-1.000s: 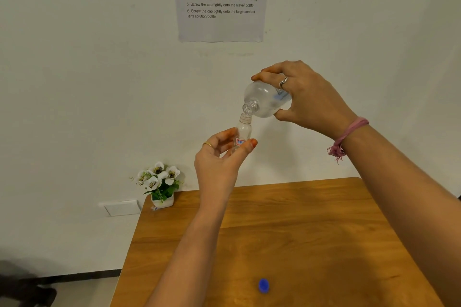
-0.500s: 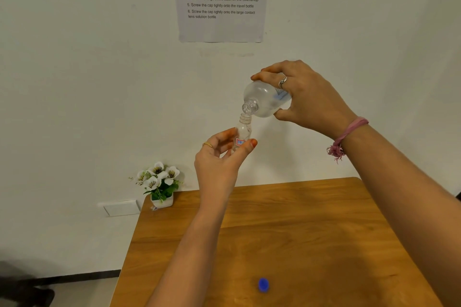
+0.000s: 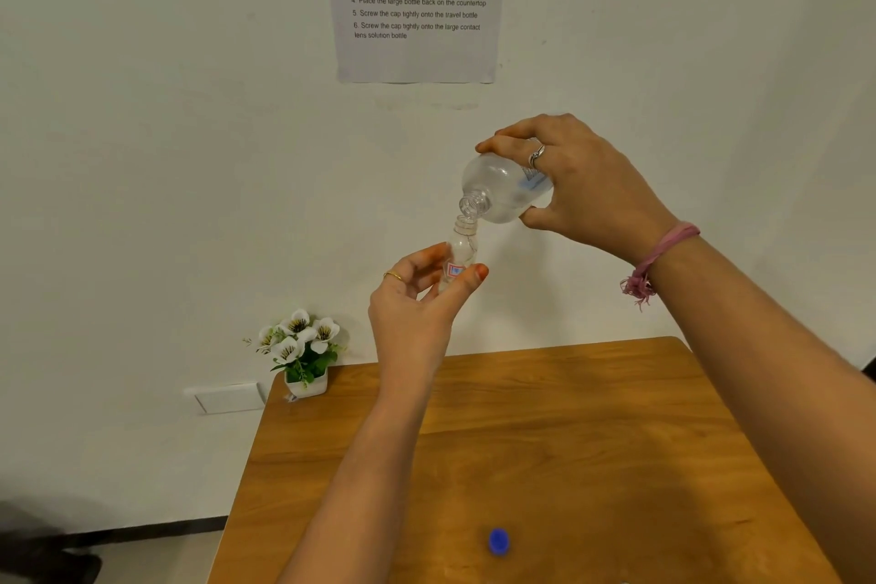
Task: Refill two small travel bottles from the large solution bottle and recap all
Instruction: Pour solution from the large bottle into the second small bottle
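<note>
My right hand (image 3: pixel 588 185) grips the large clear solution bottle (image 3: pixel 500 190), uncapped and tipped with its mouth down and to the left. Its mouth sits right over the open neck of a small clear travel bottle (image 3: pixel 462 251), which my left hand (image 3: pixel 417 304) pinches upright between thumb and fingers, high above the table. The small bottle carries a little red and blue label. A blue cap (image 3: pixel 498 541) lies on the wooden table (image 3: pixel 592 441) near its front edge.
A small white pot of white flowers (image 3: pixel 303 353) stands at the table's back left corner. A printed instruction sheet (image 3: pixel 417 0) hangs on the white wall. A wall socket plate (image 3: pixel 230 397) sits left of the table.
</note>
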